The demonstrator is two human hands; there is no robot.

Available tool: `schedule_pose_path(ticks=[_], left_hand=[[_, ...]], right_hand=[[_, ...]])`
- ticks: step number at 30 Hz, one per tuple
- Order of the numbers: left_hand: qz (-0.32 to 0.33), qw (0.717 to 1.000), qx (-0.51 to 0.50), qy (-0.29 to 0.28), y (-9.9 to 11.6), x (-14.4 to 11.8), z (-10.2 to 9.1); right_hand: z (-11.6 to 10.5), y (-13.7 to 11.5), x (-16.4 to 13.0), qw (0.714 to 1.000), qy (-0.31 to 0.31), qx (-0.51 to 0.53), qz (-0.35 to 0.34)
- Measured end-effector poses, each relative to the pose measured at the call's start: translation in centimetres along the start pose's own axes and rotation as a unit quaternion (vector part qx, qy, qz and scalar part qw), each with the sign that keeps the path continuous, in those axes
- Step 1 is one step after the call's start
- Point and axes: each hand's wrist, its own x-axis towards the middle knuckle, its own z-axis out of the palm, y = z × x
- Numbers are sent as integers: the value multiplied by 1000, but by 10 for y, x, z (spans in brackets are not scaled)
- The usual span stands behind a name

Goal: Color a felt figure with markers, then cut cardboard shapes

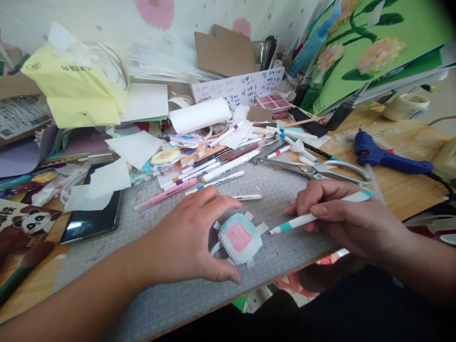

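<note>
**Padded paper piece on cutting mat, pen tip at its right edge**

Small puffy paper piece point(239, 237), white and pale blue grid with a pink square in the centre, lies on the grey cutting mat point(278, 190) near the front table edge. White paper tabs stick out around its rim.

Left hand point(188, 237): cupped around the piece from the left, fingers spread apart; thumb at its near edge, index finger arched past its far side. Contact of fingertips with the piece cannot be told for certain.

Right hand point(342, 216): fingers closed around a white and teal marker pen point(313, 216), held nearly level, tip pointing left and just beside the piece's right edge.

Surroundings: steel scissors point(317, 170) lie on the mat beyond the right hand. Blue glue gun point(388, 159) rests on the wooden table to the right. A row of coloured markers point(210, 171) lies beyond the left hand, a pink pen point(166, 194) nearest. A dark phone point(92, 216), partly under white paper scraps, sits to the left.
</note>
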Motion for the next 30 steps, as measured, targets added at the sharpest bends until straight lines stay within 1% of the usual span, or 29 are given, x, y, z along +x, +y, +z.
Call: schedule_pose_path(ticks=[3, 6, 10, 12, 15, 17, 20, 25, 27, 30], left_hand=[[49, 999, -16, -14, -4, 1, -1], [69, 997, 1, -17, -4, 2, 1], [44, 999, 29, -10, 2, 3, 3], [12, 999, 48, 0, 5, 3, 5], [-54, 996, 69, 22, 8, 3, 8], [-79, 994, 71, 33, 9, 3, 10], [-85, 994, 63, 37, 10, 3, 11], [-91, 994, 54, 13, 15, 2, 11], [-90, 994, 59, 14, 17, 2, 11], [-88, 994, 64, 15, 18, 2, 13]], right_hand=[[0, -1, -1, 1000, 4, 6, 0], [1, -2, -2, 1000, -3, 6, 2], [1, 0, -1, 1000, -15, -6, 1], [1, 2, -1, 1000, -11, -23, -5], [2, 5, -1, 998, -1, -59, -22], [3, 5, 0, 996, 3, -82, -31], [7, 2, 0, 993, 11, -117, -30], [14, -3, -1, 981, 2, -192, -31], [12, -3, -2, 978, -15, -204, -25], [8, -3, -3, 980, -42, -197, -6]])
